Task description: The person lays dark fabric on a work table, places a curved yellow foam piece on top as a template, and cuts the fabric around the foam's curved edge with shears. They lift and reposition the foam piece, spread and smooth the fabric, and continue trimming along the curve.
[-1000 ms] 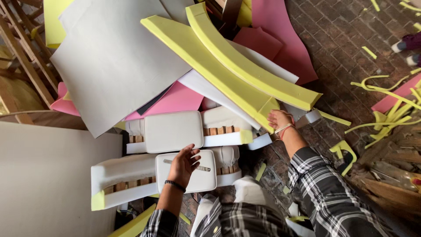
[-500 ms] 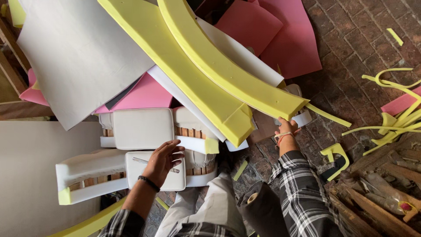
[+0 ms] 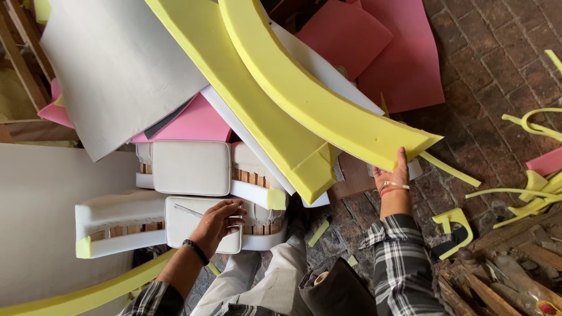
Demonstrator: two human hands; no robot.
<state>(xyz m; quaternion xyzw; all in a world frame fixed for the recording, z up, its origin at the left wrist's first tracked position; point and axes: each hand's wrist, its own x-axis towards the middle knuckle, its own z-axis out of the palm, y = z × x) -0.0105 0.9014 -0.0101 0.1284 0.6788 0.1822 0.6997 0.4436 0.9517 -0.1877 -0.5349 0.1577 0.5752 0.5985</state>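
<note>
I've got the curved yellow foam strip (image 3: 328, 111) running from top centre down to the right, its cut end w/ the right hand (image 3: 393, 175) under it: thumb up against the lower edge, palm partly open, the other fingers tucked beneath so I can't tell how tight the hold is. A bracelet and red thread sit on that wrist. Left hand (image 3: 219, 219) lies flat, fingers spread loosely, on the lower white cushion pad (image 3: 190, 225), where a thin grey tool (image 3: 188, 210) lies just beside the fingertips; can't tell if it's pinched or only touched. Above that pad sits a second white pad (image 3: 190, 167) on the same padded wooden frame (image 3: 117, 225). A second, straighter yellow foam slab (image 3: 252, 111) lies under the curved one, over a white strip and pink foam sheets (image 3: 193, 123). Big grey sheet (image 3: 117, 64) upper left, red sheets (image 3: 386, 52) upper right, yellow offcuts (image 3: 527, 193) scattered on the brick floor (image 3: 486, 76) at right. Vs 0.5 s ago: the curved strip's end sits higher and further right in view, the right hand has slid up to its tip, left hand hasn't left the lower pad, and the whole scene looks closer, w/ the camera tilted a bit lower.
</note>
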